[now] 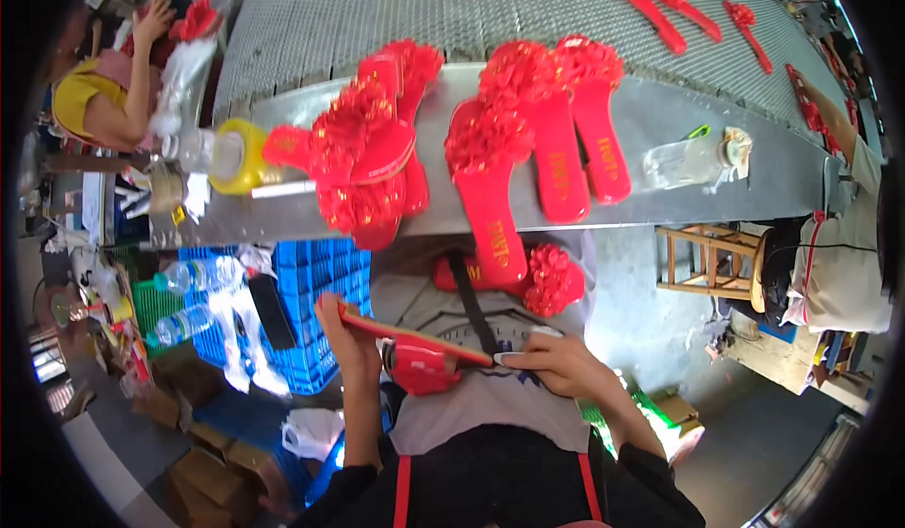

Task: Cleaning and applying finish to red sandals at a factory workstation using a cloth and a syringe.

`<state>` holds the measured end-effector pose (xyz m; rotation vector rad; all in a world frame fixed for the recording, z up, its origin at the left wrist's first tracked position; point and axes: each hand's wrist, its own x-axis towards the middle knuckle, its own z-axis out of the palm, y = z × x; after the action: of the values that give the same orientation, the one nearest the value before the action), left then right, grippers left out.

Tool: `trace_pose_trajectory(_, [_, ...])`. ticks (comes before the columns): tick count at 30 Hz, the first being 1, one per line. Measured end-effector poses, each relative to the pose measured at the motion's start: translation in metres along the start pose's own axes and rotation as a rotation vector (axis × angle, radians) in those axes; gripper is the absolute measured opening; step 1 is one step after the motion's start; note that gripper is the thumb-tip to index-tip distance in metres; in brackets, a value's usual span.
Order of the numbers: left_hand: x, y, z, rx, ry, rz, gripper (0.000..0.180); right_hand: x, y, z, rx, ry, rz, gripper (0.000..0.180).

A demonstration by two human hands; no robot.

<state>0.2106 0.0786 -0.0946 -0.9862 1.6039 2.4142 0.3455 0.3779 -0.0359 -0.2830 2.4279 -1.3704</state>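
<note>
My left hand (349,344) is closed around one end of a red slipper (424,358), held tilted above my lap with its tan sole edge up. My right hand (566,366) is closed at the slipper's other end, its fingertips pinching a small pale thing that I cannot make out. A dark narrow strip (473,304) runs up from beside those fingertips. It crosses another red slipper (509,278) with a ruffled flower, which lies on the pale cloth (415,288) over my lap. Several flowered red slippers (563,165) rest on the metal ledge in front of me.
A mesh conveyor (330,19) beyond the metal ledge (311,212) carries more red slippers. On the ledge stand a yellow container (238,156) and a clear bottle (693,162). A blue crate (330,292) is at my left, a wooden stool (712,259) at right. Other people work on both sides.
</note>
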Motion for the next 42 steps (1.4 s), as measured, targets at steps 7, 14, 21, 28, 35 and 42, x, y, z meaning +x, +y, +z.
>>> trace_pose_trajectory(7, [0.029,0.012,-0.079,0.157,-0.461,-0.054,0.039,-0.003,0.016,0.026,0.32,0.283,0.008,0.03])
trace_pose_trajectory(14, [0.041,0.097,-0.033,0.328,-0.753,0.258,0.054,-0.009,0.025,0.032,0.423,0.434,-0.06,0.026])
trace_pose_trajectory(21, [-0.012,0.159,0.19,0.136,-0.675,0.19,0.032,-0.013,0.031,0.027,1.029,0.611,0.243,0.025])
trace_pose_trajectory(28, [0.037,0.105,0.381,0.362,-0.987,0.246,0.041,-0.01,0.024,0.012,1.092,0.615,0.183,0.024])
trace_pose_trajectory(35, [0.101,0.04,0.464,0.632,-0.892,0.139,0.039,-0.025,0.023,0.01,1.093,0.71,0.234,0.023])
trace_pose_trajectory(42, [-0.03,0.099,0.377,0.948,-1.126,0.646,0.036,-0.033,0.017,-0.002,1.103,0.752,0.169,0.024])
